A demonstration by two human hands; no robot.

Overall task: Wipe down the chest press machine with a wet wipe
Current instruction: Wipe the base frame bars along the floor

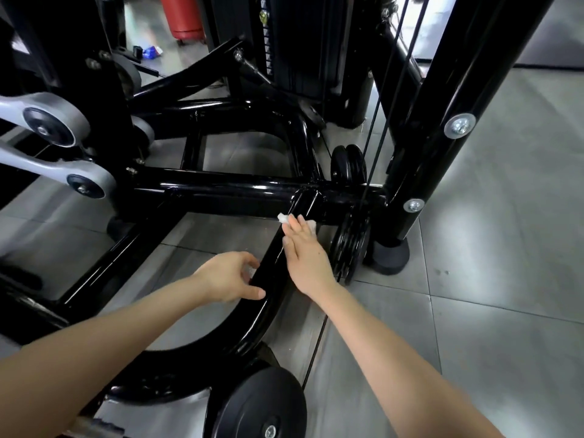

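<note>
Left hand (227,276) half-curled beside frame tube (271,267); right hand (306,257) flat (fingers together), pressing wipe (282,218).

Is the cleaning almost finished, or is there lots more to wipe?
I can't tell what's already been wiped. Right now the right hand presses the white wipe on a low black bar, with the left hand open beside it. The grey arms and tall post probably still need wiping.

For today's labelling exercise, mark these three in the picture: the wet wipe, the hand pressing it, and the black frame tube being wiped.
wet wipe (282,217), head view, white corner beyond the fingertips.
right hand (308,259), head view, back of the hand.
black frame tube (271,273), head view, glossy top between the hands.
</note>
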